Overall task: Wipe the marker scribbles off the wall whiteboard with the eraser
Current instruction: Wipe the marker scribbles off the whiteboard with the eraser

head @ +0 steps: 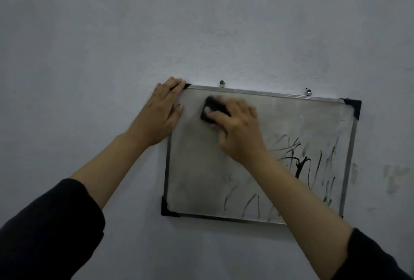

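Left hand (162, 109): fingers straight, palm pressed flat, arm extended up and forward. Right hand (237, 127): fingers curled in a grip, motion-blurred, forearm raised. Both arms dark-sleeved to mid-forearm.

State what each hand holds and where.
Right hand grips the eraser from above by its sides. Left hand holds nothing; it presses flat on the whiteboard's top-left corner.
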